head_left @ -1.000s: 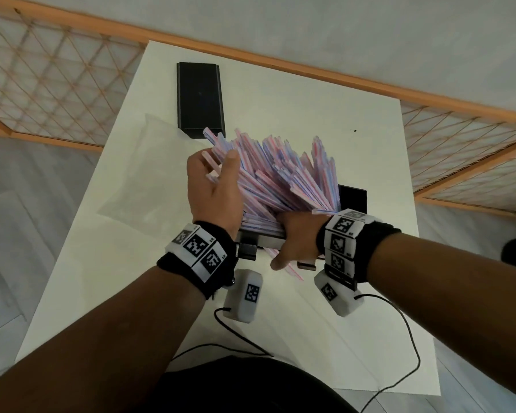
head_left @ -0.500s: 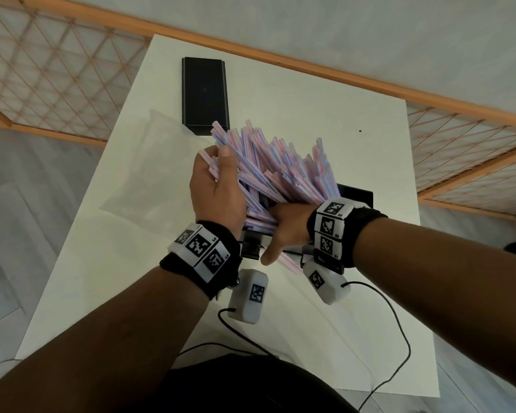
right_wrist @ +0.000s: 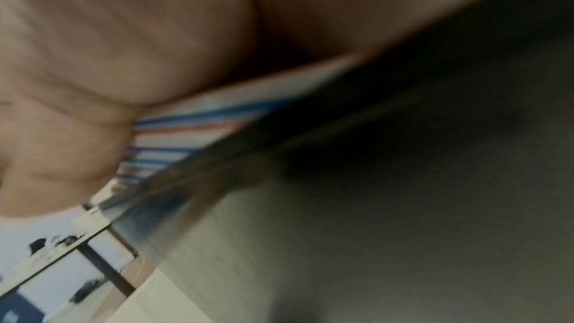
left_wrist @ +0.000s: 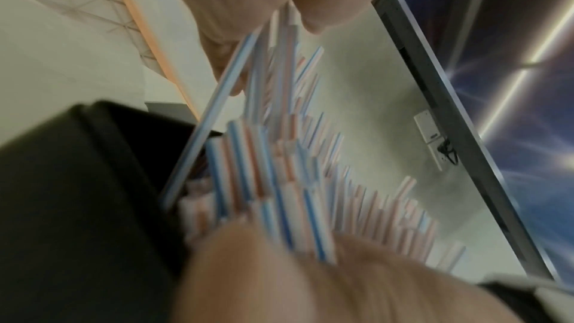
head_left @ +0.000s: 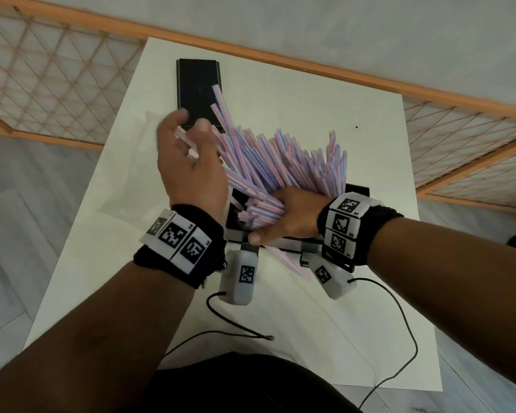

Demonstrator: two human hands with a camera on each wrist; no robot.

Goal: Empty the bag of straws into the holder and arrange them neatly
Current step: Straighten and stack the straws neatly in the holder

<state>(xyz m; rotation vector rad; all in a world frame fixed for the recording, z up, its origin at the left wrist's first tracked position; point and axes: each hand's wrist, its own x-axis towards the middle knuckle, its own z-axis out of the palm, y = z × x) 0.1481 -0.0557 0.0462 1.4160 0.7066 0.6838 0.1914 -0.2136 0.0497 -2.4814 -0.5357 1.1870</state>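
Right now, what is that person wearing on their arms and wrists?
Both forearms are bare, no sleeves. Each wrist carries a black fabric band faced with white square tiles printed with black-and-white coded patterns. Under each wrist hangs a small white rounded box bearing one such pattern, the other here. A thin black cable trails from each box across the white table.

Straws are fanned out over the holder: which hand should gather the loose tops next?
Left. The left hand is already up at the splayed straws' tips, while the right hand grips their base.
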